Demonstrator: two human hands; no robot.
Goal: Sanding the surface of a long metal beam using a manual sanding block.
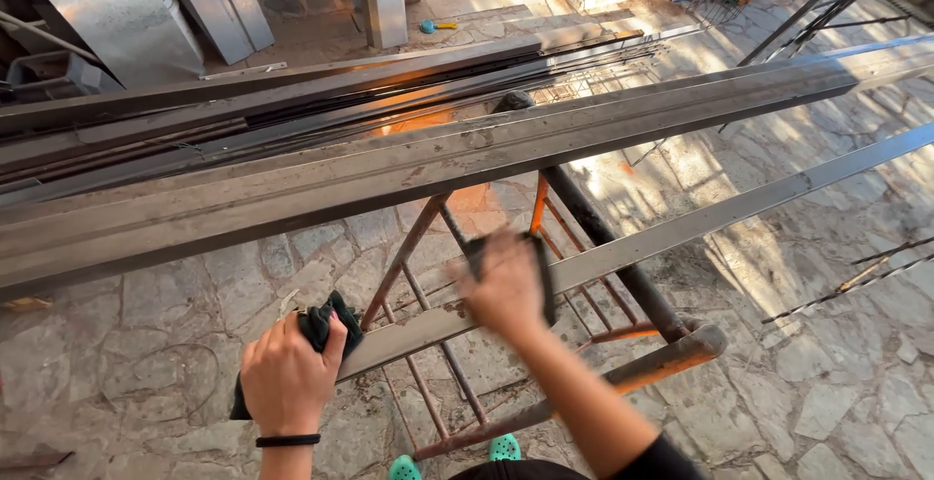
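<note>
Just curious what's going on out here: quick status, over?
Left hand grips dark cloth at the metal bar end. Right hand, blurred, presses a dark pad on the bar. Bar rests on rusty stand; nothing blocking.

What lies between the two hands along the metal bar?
In the head view, only a bare stretch of the flat metal bar runs between the left hand and the right hand, over the rusty stand.

The right hand [506, 290] is motion-blurred, and so is the dark pad [540, 266] under it. The left hand [287, 378] hides most of its dark cloth [326, 329]. The long bar [681, 227] runs off the edge at 3 o'clock. Green shoes [504, 448] at 6 o'clock are cut off.
</note>
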